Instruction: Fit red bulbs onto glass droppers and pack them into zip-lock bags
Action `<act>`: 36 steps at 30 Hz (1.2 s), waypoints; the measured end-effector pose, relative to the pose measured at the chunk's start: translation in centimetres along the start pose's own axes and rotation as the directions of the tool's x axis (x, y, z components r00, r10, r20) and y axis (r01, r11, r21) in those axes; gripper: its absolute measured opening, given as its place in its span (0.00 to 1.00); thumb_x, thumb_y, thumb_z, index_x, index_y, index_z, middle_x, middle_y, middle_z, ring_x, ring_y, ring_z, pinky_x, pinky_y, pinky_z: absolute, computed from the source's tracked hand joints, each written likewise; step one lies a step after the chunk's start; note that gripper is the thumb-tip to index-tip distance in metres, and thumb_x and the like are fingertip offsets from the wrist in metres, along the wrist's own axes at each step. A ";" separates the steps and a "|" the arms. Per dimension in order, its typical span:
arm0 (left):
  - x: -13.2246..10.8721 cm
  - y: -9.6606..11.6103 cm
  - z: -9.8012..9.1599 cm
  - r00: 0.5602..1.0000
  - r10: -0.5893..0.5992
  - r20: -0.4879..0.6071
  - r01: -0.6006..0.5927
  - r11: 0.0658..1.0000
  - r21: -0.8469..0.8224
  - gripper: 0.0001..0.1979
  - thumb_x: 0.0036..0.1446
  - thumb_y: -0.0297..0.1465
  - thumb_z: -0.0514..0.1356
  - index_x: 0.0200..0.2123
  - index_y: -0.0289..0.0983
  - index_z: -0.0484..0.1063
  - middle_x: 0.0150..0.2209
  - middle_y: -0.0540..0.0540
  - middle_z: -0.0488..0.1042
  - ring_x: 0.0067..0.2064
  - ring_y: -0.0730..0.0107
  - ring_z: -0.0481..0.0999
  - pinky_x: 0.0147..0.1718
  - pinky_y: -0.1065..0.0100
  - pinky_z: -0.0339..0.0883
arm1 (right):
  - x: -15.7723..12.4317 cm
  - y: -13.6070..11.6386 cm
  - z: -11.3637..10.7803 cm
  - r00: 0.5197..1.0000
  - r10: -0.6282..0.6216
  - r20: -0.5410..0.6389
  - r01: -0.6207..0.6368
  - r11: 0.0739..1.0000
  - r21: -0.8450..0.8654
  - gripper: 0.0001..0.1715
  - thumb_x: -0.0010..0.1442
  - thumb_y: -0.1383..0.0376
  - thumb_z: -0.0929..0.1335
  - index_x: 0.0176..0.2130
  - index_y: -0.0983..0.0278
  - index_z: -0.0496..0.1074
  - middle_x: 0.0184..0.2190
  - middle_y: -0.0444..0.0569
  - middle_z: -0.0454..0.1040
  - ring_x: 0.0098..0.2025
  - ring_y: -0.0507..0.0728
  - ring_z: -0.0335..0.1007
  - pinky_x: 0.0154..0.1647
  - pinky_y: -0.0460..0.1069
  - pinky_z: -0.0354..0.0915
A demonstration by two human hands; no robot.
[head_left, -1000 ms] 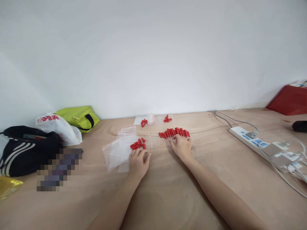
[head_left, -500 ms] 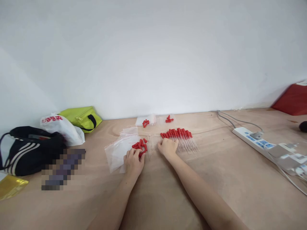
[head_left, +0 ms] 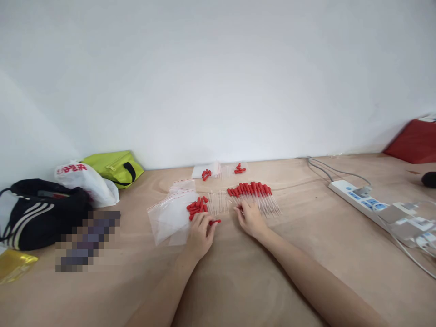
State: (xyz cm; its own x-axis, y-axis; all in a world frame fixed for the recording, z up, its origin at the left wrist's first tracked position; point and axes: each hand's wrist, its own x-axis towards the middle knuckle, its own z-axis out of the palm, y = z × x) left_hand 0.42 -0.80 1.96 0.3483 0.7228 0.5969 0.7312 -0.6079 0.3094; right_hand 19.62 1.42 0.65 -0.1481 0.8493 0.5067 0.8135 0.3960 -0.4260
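Observation:
My left hand (head_left: 200, 234) pinches a red rubber dropper bulb (head_left: 215, 222) between thumb and fingers, just above the table. Beside its fingertips lies a loose pile of red bulbs (head_left: 197, 205), partly on clear zip bags (head_left: 170, 215). My right hand (head_left: 251, 219) is closed at the fingertips near the bare glass tubes (head_left: 218, 203); whatever is in its fingers is too small to make out. Beyond and right of it, a row of glass droppers with red bulbs (head_left: 254, 187) lies side by side, partly hidden by the hand.
Two small bags with red bulbs (head_left: 206, 175) (head_left: 240, 170) lie by the wall. To the left are a black bag (head_left: 47, 213), a white plastic bag (head_left: 86, 181) and a lime pouch (head_left: 114, 165). A power strip (head_left: 357, 195) with cables lies right.
My left hand has moved right and lifted a red bulb away from the pile. My right hand has shifted right and slightly toward me, uncovering more bare tubes.

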 end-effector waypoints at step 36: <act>-0.1 2.6 0.6 0.982 0.054 0.181 -0.038 0.996 -0.087 0.07 0.60 0.31 0.50 0.32 0.38 0.66 0.29 0.52 0.75 0.32 0.68 0.70 0.36 0.64 0.49 | -4.7 1.3 -3.6 0.960 -0.255 0.117 0.232 0.955 0.185 0.12 0.60 0.70 0.58 0.38 0.62 0.69 0.33 0.47 0.72 0.35 0.52 0.66 0.44 0.52 0.49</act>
State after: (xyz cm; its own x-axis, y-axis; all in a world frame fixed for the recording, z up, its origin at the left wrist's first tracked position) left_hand 2.66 -2.26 2.27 0.4873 0.7366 0.4691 0.6638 -0.6615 0.3491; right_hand 23.43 -3.30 0.38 -0.4157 0.7548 0.5075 0.6386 0.6395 -0.4280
